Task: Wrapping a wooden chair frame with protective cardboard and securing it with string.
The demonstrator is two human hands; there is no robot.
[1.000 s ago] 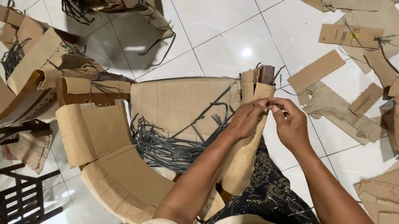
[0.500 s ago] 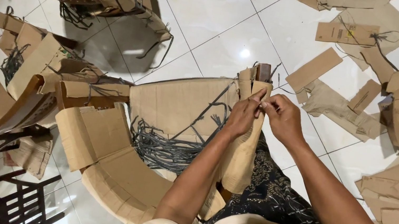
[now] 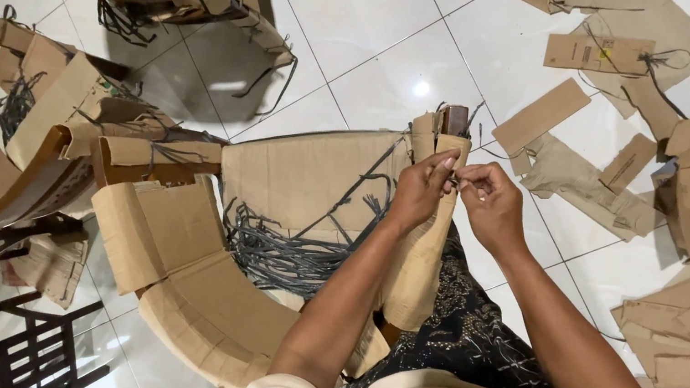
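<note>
Right now your left hand [image 3: 419, 192] and right hand [image 3: 491, 203] pinch a thin grey cord [image 3: 455, 181] against the cardboard-wrapped leg [image 3: 426, 235] standing between your knees. Pull too hard and the cord could slip from your fingertips or bite into the cardboard; a loose grip may let the wrap sag toward the cord pile [image 3: 280, 253].

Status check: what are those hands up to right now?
Left hand and right hand pinch dark cord at cardboard-wrapped post. Cord pile alongside.
</note>
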